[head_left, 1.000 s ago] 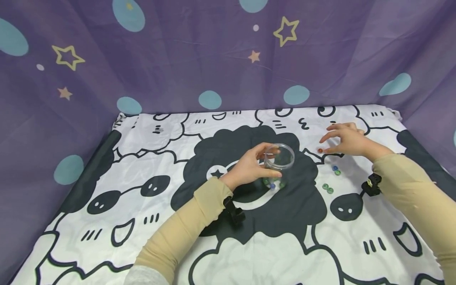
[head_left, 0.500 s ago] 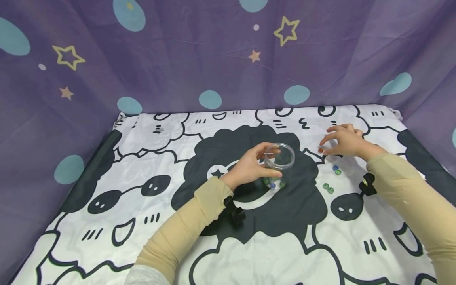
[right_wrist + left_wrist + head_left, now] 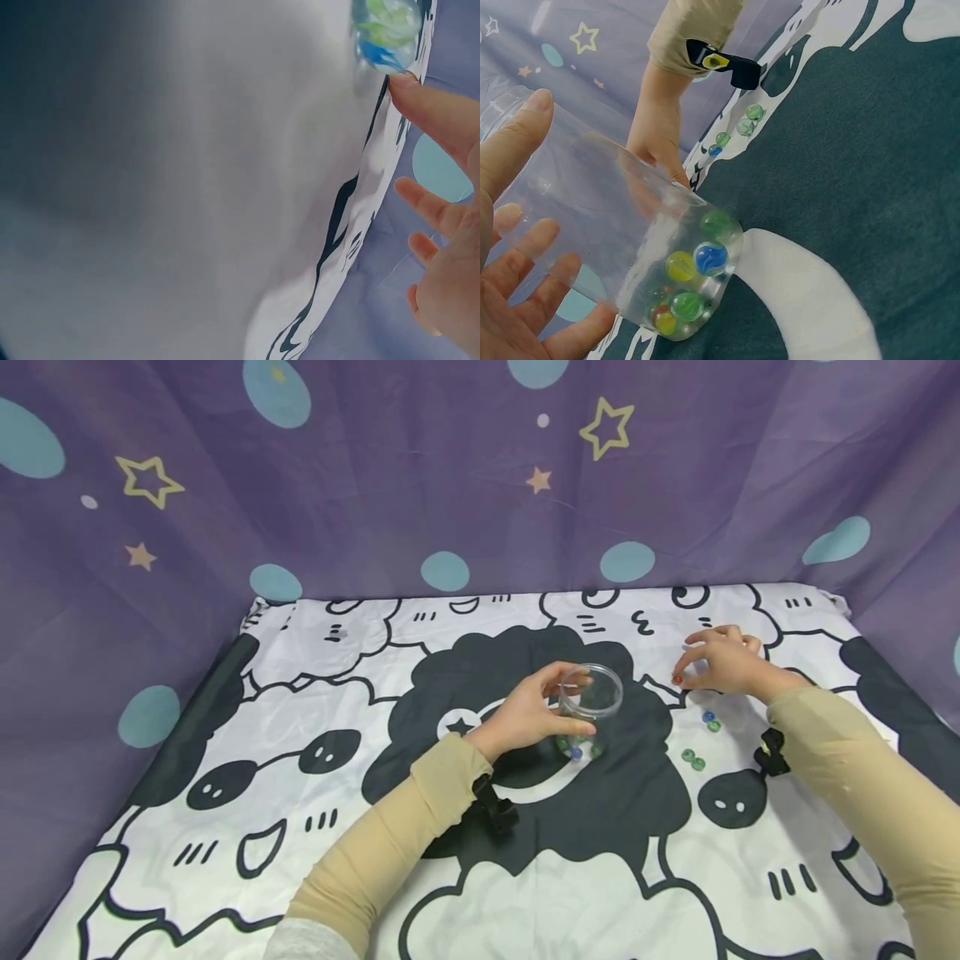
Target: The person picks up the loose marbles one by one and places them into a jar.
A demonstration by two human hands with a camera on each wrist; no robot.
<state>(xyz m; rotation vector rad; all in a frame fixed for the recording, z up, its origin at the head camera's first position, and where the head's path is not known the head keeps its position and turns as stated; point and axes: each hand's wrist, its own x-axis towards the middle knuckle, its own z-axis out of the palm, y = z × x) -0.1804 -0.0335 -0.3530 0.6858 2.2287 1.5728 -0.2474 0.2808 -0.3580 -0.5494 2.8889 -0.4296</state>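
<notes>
My left hand (image 3: 525, 710) grips a clear round jar (image 3: 597, 714) from its left side, thumb in front and fingers behind. The jar has no lid on, and several green, yellow and blue marbles (image 3: 710, 258) lie at its bottom. Over to the right, my right hand (image 3: 731, 662) reaches down to the cloth. Its thumb and index fingertip meet at a small red marble (image 3: 677, 679), with the other fingers lifted away. In the right wrist view the thumb (image 3: 431, 112) shows, while the red marble is hidden there.
Near the right hand, a blue marble (image 3: 708, 716) lies against a green one (image 3: 714, 726). Closer to me sits a pair of green marbles (image 3: 693, 759). A sheep-patterned cloth (image 3: 300, 827) covers the table, and a purple curtain (image 3: 360, 510) hangs behind it.
My right index finger has come down to the red marble beside the thumb, and the right forearm has shifted slightly left. The left hand and jar have stayed in place.
</notes>
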